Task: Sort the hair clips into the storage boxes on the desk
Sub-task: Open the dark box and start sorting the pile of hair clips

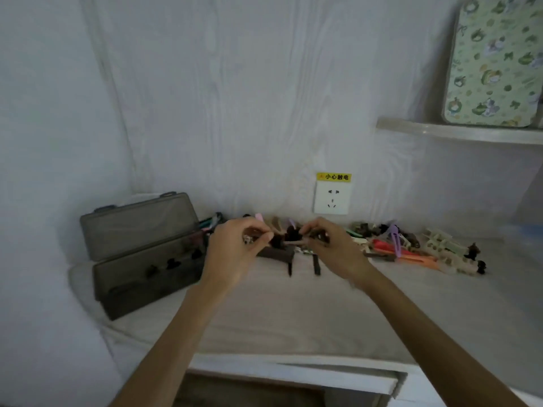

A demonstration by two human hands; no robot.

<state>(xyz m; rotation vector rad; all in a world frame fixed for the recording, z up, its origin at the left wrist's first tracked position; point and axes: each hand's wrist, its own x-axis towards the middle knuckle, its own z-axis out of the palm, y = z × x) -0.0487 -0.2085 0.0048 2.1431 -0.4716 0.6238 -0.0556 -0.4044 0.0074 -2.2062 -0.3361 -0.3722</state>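
Observation:
A pile of hair clips [411,245] in purple, orange, cream and dark colours lies along the wall at the back right of the desk. A smoky grey storage box [147,274] stands at the left, its lid [138,227] raised, with small dark clips inside. My left hand [235,254] pinches a small dark clip [276,240] above the desk's middle. My right hand [332,245] grips another small dark clip [318,237] just beside it. More dark clips [291,233] sit between and behind my fingers, partly hidden.
A dark flat clip with two prongs [282,255] lies under my hands. A wall socket [332,198] with a yellow warning label sits behind. A shelf [458,132] at upper right carries a green patterned tin [493,63]. The desk's front edge [293,368] runs below.

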